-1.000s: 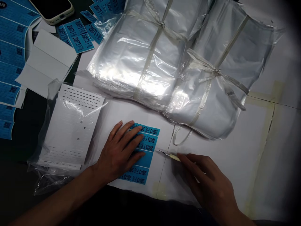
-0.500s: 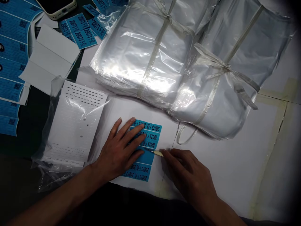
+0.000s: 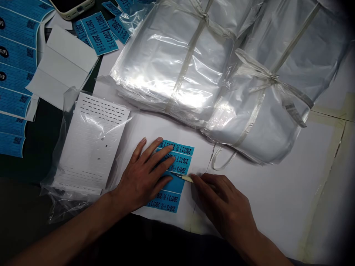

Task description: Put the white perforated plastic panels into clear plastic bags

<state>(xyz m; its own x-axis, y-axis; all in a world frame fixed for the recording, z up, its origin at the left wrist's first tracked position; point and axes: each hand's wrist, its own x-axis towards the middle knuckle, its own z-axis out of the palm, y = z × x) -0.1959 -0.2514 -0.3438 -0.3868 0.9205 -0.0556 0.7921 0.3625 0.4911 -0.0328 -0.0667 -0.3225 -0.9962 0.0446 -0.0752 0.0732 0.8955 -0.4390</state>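
My left hand (image 3: 142, 177) lies flat with its fingers spread, pressing on a set of blue printed label strips (image 3: 177, 184) marked "20073". These strips rest on a white paper sheet (image 3: 166, 133). My right hand (image 3: 219, 195) pinches a craft knife (image 3: 187, 178) with a pale handle. Its blade tip meets the strips just below my left fingers. My fingers hide part of the upper strips, and the blade's exact contact point is hidden.
Two large bundles of clear plastic bags (image 3: 172, 62) tied with plastic strips lie beyond the hands. To the left are a white perforated panel (image 3: 91, 144) in a clear bag, a folded white card (image 3: 62, 64), blue label sheets (image 3: 16, 55), loose labels (image 3: 97, 33) and a phone (image 3: 72, 5).
My right hand has moved left, bringing the knife from beside the strips to their right edge. My left hand stays on the strips. The whole view has shifted slightly.
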